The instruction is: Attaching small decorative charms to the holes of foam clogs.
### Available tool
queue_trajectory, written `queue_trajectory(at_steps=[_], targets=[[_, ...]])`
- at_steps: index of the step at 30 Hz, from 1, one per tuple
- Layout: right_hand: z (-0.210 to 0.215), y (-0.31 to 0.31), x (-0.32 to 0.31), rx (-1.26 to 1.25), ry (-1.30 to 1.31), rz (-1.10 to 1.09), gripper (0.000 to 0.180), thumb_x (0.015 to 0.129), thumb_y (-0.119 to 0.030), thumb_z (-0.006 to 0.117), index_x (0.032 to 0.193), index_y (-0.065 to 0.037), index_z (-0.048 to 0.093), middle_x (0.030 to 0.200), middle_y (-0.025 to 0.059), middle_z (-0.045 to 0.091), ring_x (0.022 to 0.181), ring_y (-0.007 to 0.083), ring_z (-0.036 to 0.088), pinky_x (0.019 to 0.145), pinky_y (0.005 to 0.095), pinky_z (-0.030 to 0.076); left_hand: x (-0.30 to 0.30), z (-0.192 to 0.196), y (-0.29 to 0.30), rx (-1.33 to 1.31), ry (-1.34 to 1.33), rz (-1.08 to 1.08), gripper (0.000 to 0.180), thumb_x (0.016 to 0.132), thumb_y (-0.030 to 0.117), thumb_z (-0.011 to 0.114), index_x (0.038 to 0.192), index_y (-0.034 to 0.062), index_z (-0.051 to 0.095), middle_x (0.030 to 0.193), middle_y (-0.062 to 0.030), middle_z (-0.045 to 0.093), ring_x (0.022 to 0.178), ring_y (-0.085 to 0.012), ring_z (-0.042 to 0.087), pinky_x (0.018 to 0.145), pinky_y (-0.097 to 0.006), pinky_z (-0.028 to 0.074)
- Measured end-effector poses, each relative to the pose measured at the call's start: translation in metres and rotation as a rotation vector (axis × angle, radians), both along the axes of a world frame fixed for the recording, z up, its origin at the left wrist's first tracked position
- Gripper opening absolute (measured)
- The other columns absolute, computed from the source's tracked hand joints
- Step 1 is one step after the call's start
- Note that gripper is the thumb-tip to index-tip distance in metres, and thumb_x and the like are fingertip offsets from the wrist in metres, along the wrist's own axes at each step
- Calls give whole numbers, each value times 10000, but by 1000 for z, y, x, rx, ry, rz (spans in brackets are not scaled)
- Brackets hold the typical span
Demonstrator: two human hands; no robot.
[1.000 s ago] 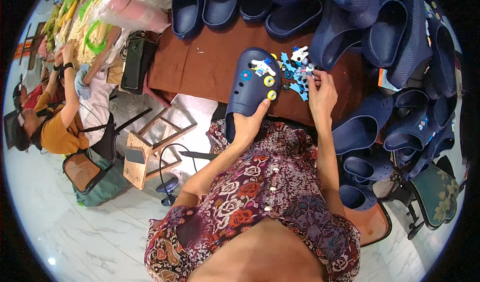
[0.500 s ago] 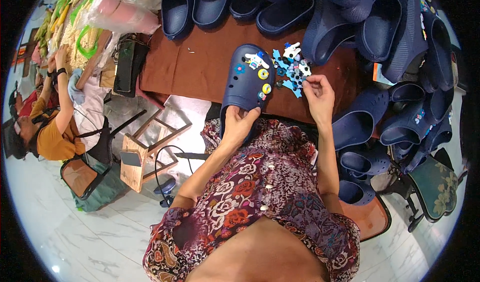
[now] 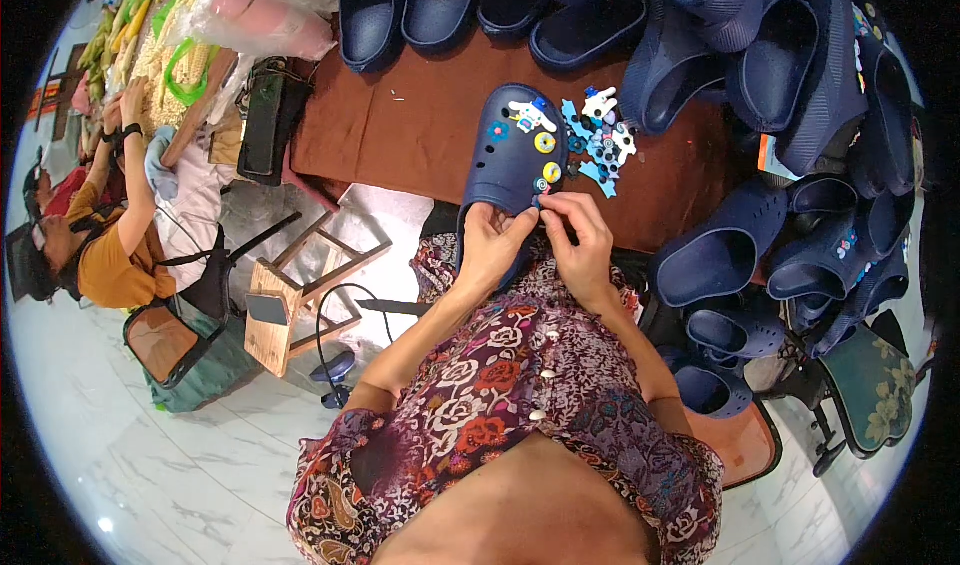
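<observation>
A navy blue clog (image 3: 505, 170) lies toe-away at the table's near edge, and my left hand (image 3: 492, 243) grips it near the heel opening, fingers inside and thumb on the upper. Its upper carries a white character charm (image 3: 532, 116), a blue flower charm (image 3: 498, 132) and yellow round charms (image 3: 545, 143) along the right side. Close by my left thumb, my right hand (image 3: 578, 240) pinches a small blue charm (image 3: 540, 201) against the clog's right edge. Just right of the clog is a loose pile of blue, white and black charms (image 3: 602, 145).
More navy clogs (image 3: 588, 30) line the table's far side and pile up on the right (image 3: 720, 245). At left lie a black case (image 3: 268, 120) and a pink tumbler in plastic (image 3: 262, 15). Beyond them a person in a mustard top (image 3: 110, 255) handles corn (image 3: 175, 75). A wooden stool (image 3: 280, 315) stands below.
My right hand has come left from the charm pile to the clog's edge, bringing a small charm. My left hand still holds the clog. The whole view has shifted slightly.
</observation>
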State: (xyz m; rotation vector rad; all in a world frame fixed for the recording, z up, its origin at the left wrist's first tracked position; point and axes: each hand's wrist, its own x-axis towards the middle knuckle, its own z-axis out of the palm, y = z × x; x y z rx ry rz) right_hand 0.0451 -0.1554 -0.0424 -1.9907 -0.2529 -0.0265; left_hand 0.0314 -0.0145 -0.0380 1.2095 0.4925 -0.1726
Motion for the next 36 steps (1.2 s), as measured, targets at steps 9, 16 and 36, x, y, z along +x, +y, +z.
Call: queue_trajectory(at_steps=[9, 16, 36], targets=[[-18, -4, 3, 283, 208, -23, 165, 890, -38, 648, 1044, 16, 665, 1000, 88, 639, 856, 145, 665, 726, 262, 536, -1, -4, 1, -86, -20, 11, 307, 876, 40, 632, 1150, -68, 547, 1045, -70, 637, 899, -93, 596, 796, -236, 478], [-14, 0, 6, 426, 335, 11, 134, 931, -30, 599, 1034, 36, 656, 958, 55, 645, 833, 106, 633, 737, 232, 517, -2, -3, 0, -106, -18, 29, 324, 875, 60, 642, 1159, -67, 552, 1015, -48, 639, 843, -72, 583, 754, -217, 471], [-26, -5, 17, 573, 577, -4, 127, 889, -61, 680, 953, -4, 586, 891, 28, 645, 781, 66, 599, 693, 206, 491, -6, -7, -5, -129, -7, 43, 254, 875, 8, 625, 1112, -63, 571, 1049, -65, 642, 928, -86, 599, 825, -225, 472]])
